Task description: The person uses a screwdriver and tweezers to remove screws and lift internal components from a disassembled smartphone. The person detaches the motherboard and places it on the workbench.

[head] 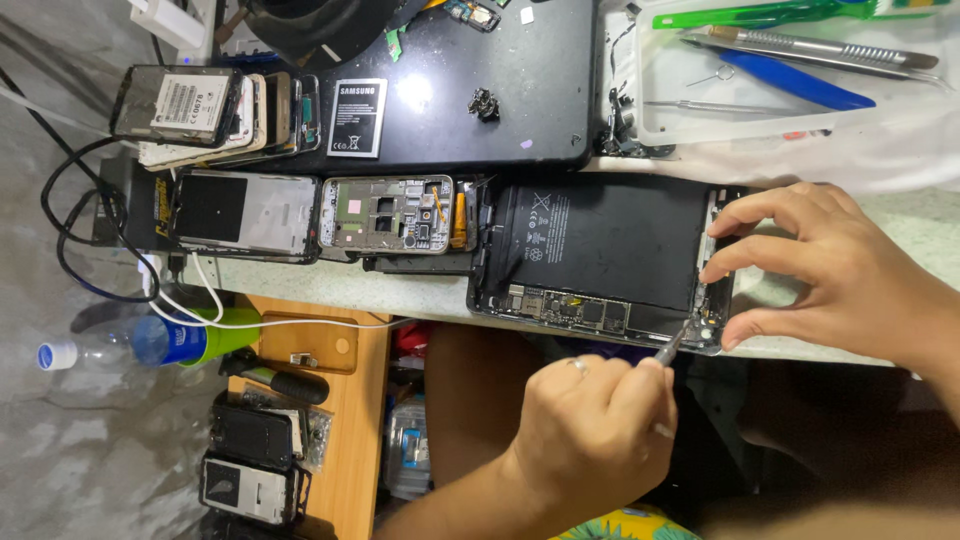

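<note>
An opened tablet [600, 250] lies on the worktable with its large black battery and circuit board exposed. My right hand [840, 270] grips the tablet's right end, fingers on the top edge and thumb at the lower corner. Below the table edge, my left hand [590, 430], wearing a ring, is closed around a small screwdriver [668, 350]. The tool's tip touches the tablet's lower right corner, close to my right thumb.
Two opened phone frames [385, 215] [245, 215] lie left of the tablet, with a stack of phones [215, 110] behind them. A black slab [470, 90] carries a battery and small parts. A clear tray [780, 70] holds tweezers and pry tools. Cables, a bottle [130, 345] and a wooden stool with a screwdriver sit lower left.
</note>
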